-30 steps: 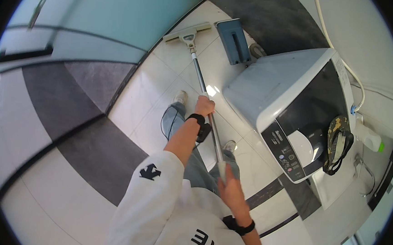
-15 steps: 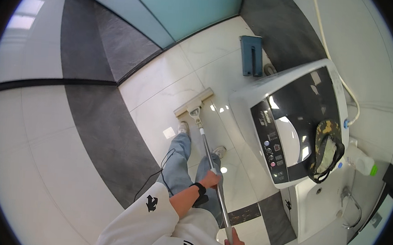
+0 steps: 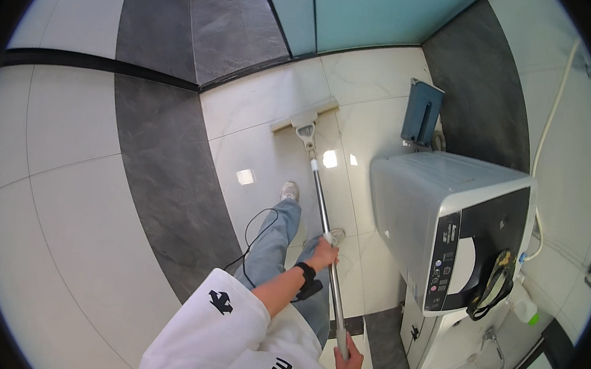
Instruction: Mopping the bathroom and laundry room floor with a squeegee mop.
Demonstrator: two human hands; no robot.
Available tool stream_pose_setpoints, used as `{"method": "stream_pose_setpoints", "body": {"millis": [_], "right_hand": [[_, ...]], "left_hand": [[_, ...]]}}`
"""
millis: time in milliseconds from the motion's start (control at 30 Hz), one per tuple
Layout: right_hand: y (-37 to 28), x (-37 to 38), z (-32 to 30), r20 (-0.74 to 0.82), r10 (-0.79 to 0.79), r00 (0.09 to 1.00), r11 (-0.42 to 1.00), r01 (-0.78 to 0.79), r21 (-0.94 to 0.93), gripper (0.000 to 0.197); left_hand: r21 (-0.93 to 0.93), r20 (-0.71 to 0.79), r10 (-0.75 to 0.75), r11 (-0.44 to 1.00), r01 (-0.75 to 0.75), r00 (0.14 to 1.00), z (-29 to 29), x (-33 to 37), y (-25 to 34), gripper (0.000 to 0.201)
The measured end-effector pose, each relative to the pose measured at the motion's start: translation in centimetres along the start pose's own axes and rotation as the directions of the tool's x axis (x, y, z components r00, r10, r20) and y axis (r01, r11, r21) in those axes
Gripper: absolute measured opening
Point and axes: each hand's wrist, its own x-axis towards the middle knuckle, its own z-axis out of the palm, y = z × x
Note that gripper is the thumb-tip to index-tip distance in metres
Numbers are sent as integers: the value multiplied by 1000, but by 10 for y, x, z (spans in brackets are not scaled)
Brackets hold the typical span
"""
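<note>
I hold a sponge mop (image 3: 322,201) by its silver pole, which slants away from me across the white tiles. My left hand (image 3: 323,254), a black band on its wrist, is wrapped round the middle of the pole. Lower down, my right hand (image 3: 349,364) grips the grey end of the handle. The mop's wide pale head (image 3: 305,121) rests on the floor ahead of my shoes, turned slightly, its right end farther away.
A washing machine (image 3: 411,192) stands to the right, with a camouflage cap (image 3: 496,284) on its lid. Behind it is a blue-grey plastic bucket (image 3: 422,113). A white sink (image 3: 445,342) is at the lower right. Frosted glass panels (image 3: 382,19) border the far side. A dark cable (image 3: 246,239) hangs by my left leg.
The mop head has slid forward, farther from my feet. My view has turned, so the washing machine and bucket sit farther right and lower. Both hands keep their grip on the pole.
</note>
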Motion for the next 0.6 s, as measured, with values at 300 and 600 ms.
{"method": "stream_pose_setpoints", "body": {"millis": [300,600], "right_hand": [[-141,153,84,208,113,972,977,-147,156,54],[-215,142,172,450,164,878,985,-171,-25,63]], "left_hand": [[137,-280,251,966,-220,927,-174,65,161,43],[350,-301,288,920,-176,909,-272,48,124,33]]}}
